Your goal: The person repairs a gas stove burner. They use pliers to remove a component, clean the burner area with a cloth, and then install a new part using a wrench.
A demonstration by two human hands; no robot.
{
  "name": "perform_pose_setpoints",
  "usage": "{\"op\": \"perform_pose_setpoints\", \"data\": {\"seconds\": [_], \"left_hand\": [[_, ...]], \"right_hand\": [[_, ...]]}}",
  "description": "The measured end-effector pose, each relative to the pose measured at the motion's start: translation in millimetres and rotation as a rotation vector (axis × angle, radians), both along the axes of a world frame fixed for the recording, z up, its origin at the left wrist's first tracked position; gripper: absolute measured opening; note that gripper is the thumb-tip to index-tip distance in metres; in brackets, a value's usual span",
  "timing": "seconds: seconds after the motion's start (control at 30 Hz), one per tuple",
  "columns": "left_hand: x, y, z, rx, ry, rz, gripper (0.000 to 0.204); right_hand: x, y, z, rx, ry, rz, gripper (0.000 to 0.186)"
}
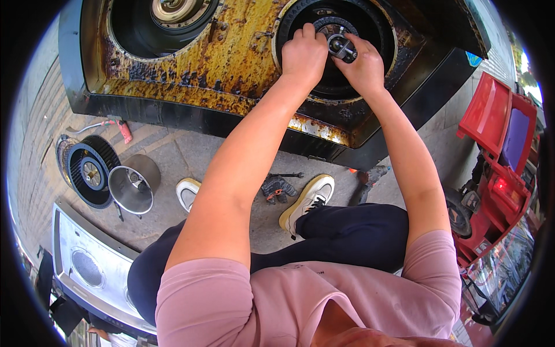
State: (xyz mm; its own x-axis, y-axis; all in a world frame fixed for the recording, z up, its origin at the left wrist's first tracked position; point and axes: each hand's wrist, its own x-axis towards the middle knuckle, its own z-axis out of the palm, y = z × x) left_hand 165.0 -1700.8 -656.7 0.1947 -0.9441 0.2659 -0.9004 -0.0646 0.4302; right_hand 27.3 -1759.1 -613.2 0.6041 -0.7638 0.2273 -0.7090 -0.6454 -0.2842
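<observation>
A grease-stained range hood (pixel 231 75) lies in front of me, brown and yellow with grime. My right hand (pixel 363 65) grips a small black and silver metal puller (pixel 342 48) above the dark round fan opening (pixel 347 87) on the right. Close beside it, on the left, my left hand (pixel 304 55) is closed at the same opening, its fingers curled down. Whatever those fingers hold is hidden. Beneath the puller, a dark round motor part (pixel 335 24) shows inside the opening. The left opening shows a brass-coloured motor hub (pixel 175 8).
On the ground at left are a black fan wheel (pixel 87 173), a metal cylinder (pixel 136 185) and a red-handled tool (pixel 124 132). A silver panel (pixel 87 246) lies below them. Gloves (pixel 277 188), a wrench (pixel 287 174) and a power tool (pixel 367 180) lie near my feet. A red toolbox (pixel 491 121) stands right.
</observation>
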Motion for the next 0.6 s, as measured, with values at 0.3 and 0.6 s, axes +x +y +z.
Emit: {"op": "perform_pose_setpoints", "data": {"seconds": [0.3,0.6], "left_hand": [[1.0,0.8,-0.1,-0.047,-0.021,-0.02,0.019],[1.4,2.1,-5.5,-0.075,-0.043,-0.021,0.017]], "right_hand": [[2.8,1.4,-1.2,-0.025,0.011,0.014,0.053],[3.7,1.5,-3.6,-0.05,0.033,0.017,0.053]]}}
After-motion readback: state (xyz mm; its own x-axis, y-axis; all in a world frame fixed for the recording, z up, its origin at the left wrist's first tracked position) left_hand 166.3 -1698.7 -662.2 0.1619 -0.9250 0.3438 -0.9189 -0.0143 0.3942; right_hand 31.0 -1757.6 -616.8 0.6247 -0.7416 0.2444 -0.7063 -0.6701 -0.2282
